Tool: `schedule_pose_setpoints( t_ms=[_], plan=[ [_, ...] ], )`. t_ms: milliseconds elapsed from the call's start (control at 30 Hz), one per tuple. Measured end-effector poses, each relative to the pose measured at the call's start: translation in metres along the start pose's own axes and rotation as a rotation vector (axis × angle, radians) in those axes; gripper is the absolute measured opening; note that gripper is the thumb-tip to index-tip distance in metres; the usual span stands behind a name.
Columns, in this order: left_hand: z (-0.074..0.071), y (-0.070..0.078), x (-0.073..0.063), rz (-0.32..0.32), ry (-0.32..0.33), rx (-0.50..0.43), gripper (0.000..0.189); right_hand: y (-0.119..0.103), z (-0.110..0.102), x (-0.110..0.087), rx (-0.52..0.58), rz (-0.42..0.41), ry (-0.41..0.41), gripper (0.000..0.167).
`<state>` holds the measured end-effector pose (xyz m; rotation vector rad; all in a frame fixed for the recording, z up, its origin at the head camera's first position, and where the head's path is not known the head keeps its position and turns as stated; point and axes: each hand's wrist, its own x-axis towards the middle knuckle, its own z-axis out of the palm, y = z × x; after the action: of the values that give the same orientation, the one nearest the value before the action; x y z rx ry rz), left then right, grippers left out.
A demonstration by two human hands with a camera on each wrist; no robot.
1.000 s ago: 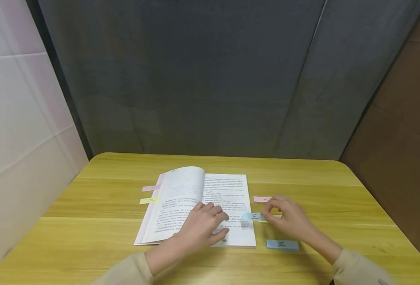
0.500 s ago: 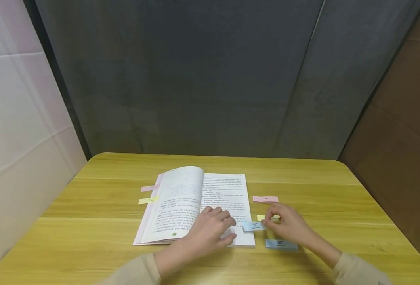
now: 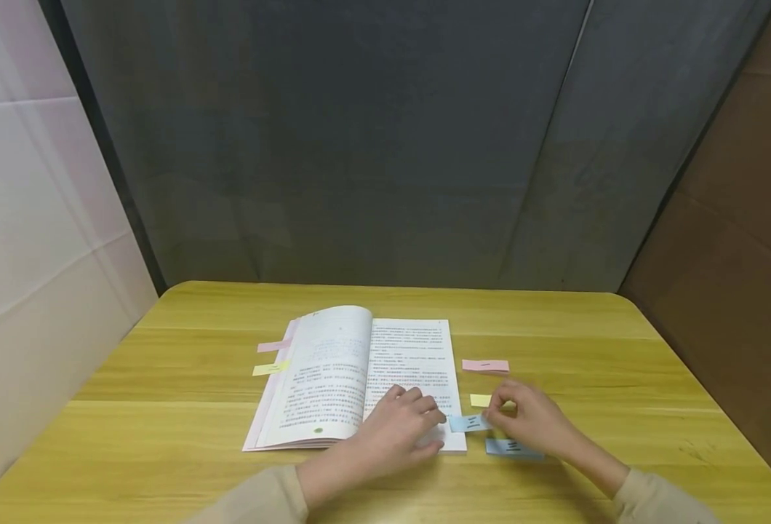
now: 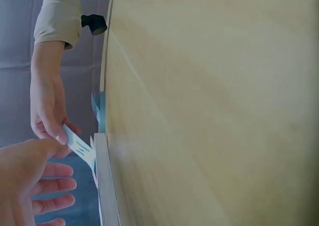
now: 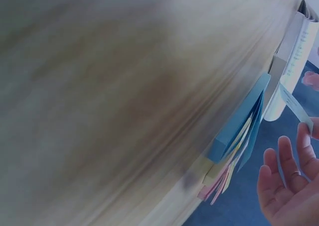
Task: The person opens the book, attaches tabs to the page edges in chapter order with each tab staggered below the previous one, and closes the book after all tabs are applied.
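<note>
An open book [image 3: 412, 356] lies on the table, its left-side pages bowed upward. My left hand [image 3: 401, 429] hovers over or rests on the lower right page, fingers loosely bent and holding nothing; contact is unclear. Between thumb and forefinger, my right hand [image 3: 528, 416] pinches one end of a blue sticky note [image 3: 467, 423] with dark strokes. The note's other end reaches the book's right edge. In the left wrist view, the note [image 4: 80, 149] slants down to the page edge; the right wrist view shows the pinched note [image 5: 295, 105] too.
Right of the book lie a pink sticky-note pad [image 3: 485, 365], a yellow one [image 3: 480, 400], partly behind the right hand, and a blue one [image 3: 511, 448]. Pink [image 3: 270, 346] and yellow tabs [image 3: 269, 369] jut from the book's left edge. A dark curtain [image 3: 359, 145] hangs behind the table.
My right hand has brought the blue note down toward the book's lower right edge. My left hand has slid rightward across the right page, toward the note.
</note>
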<state>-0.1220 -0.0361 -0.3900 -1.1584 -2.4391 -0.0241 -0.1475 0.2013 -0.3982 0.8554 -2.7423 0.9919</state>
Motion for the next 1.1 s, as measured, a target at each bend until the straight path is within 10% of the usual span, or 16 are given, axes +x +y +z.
schedule_pose_setpoints(
  t_ms=[400, 1100],
  plan=[
    [0.010, 0.007, 0.008, 0.089, -0.155, -0.029, 0.036, -0.001, 0.002, -0.002, -0.082, 0.031, 0.003, 0.014],
    [0.014, 0.009, 0.011, 0.121, -0.170, 0.008, 0.032, 0.001, 0.003, -0.002, -0.250, 0.008, 0.007, 0.018]
  ],
)
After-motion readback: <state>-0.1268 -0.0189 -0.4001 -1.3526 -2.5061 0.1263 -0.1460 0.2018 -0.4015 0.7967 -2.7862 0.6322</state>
